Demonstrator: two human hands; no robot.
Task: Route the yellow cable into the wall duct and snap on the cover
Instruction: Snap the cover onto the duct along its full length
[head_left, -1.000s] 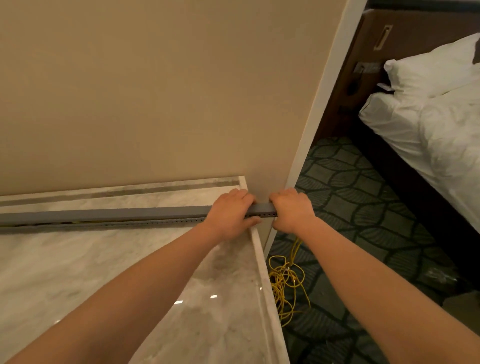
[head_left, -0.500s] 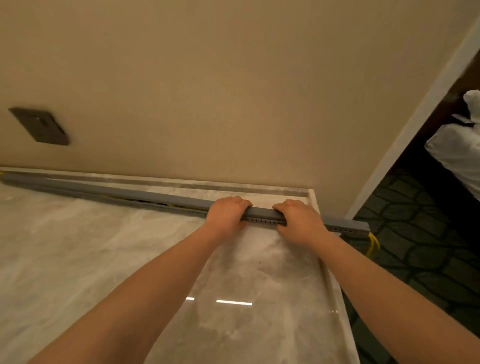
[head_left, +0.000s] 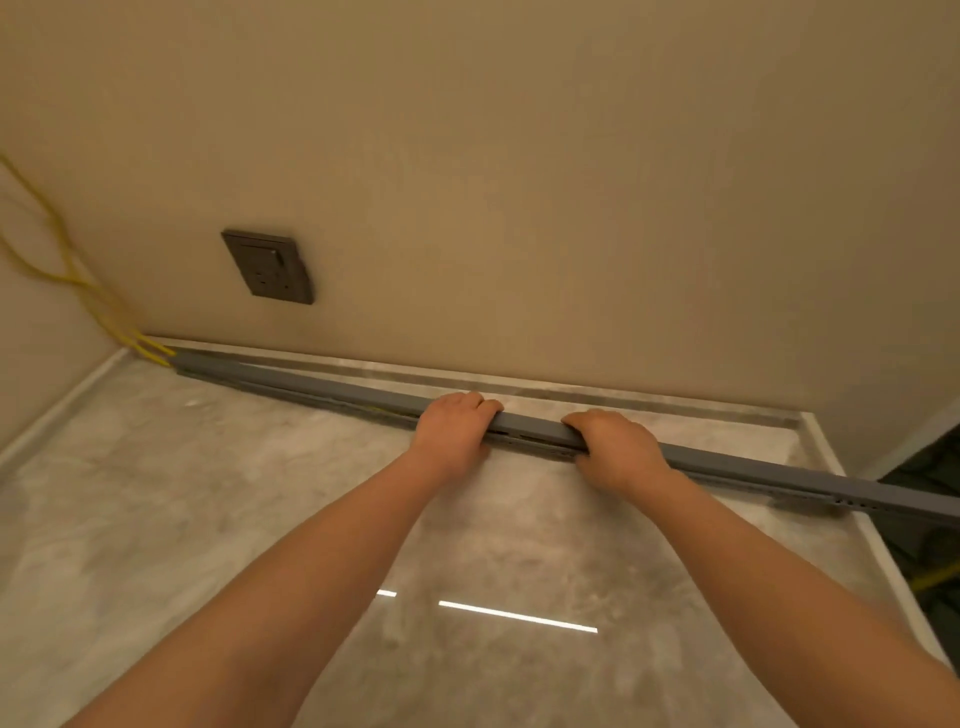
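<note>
left hand (head_left: 457, 426), right hand (head_left: 618, 452) — both gripping grey duct (head_left: 311, 387), yellow cable (head_left: 150, 351) at its far end

Glossy marble counter (head_left: 182, 519), grey duct (head_left: 337, 392) apparently flat along its back

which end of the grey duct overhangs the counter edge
On the duct, the right end, beyond the right hand; the left end lies on the counter where yellow cable enters.

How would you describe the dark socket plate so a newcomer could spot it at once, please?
Start at the beige wall behind the marble counter. Above the left half of the grey cable duct lying along that wall sits the socket plate. It is the only fitting on the wall: a dark, near-black rectangle.
</note>
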